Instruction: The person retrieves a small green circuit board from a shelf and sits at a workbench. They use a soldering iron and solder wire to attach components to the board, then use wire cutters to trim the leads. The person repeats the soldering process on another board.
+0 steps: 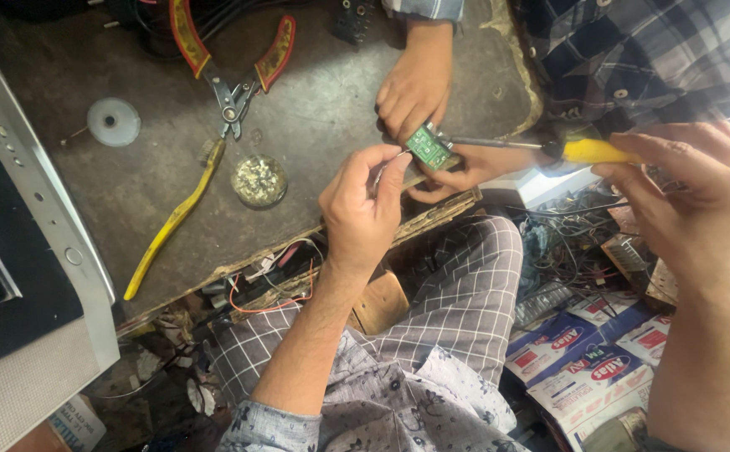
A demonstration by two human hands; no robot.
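The soldering is under way: another person's hands (419,88) steady the small green board (429,147) at the bench's edge, the right hand (700,197) grips the yellow-handled iron (549,149), tip at the board, and the left hand (363,205) pinches something thin beside it.

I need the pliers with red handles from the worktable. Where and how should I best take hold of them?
Probably grip the red-handled pliers around both padded handles, reaching from the table's far edge: the handles spread open that way, while the metal jaws point toward the yellow tweezers.
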